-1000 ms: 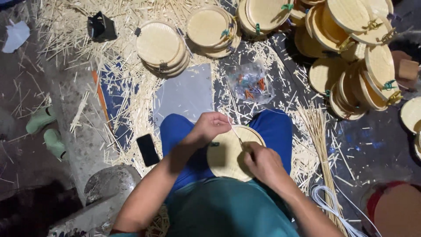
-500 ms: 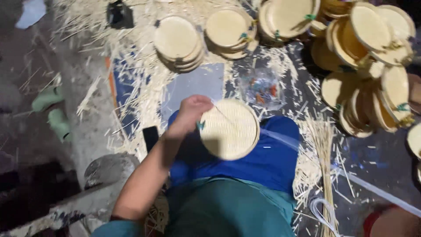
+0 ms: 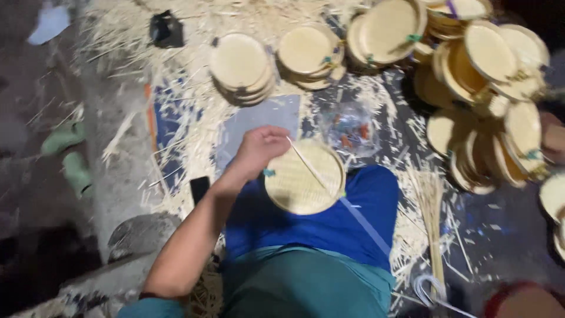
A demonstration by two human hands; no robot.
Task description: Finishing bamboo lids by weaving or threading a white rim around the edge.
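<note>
Left hand (image 3: 259, 150): forearm extends from the lower left, bare to the elbow, wrist bent slightly inward. Fingers are curled closed in a grip, knuckles facing up. Right hand: outside the camera's field of view.

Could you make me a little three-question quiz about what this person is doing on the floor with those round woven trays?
1. True or false: the left hand grips the rim of the round woven tray on the lap.
2. Which hand is out of view? A) left B) right C) neither
3. Fill in: a thin ___ strip lies slanted across the tray.

Key
1. True; the hand holds the tray's left edge, above the blue trousers.
2. B; only the left hand shows.
3. Bamboo-coloured; it is pale like the splinters strewn on the floor near the stacked trays.
</note>
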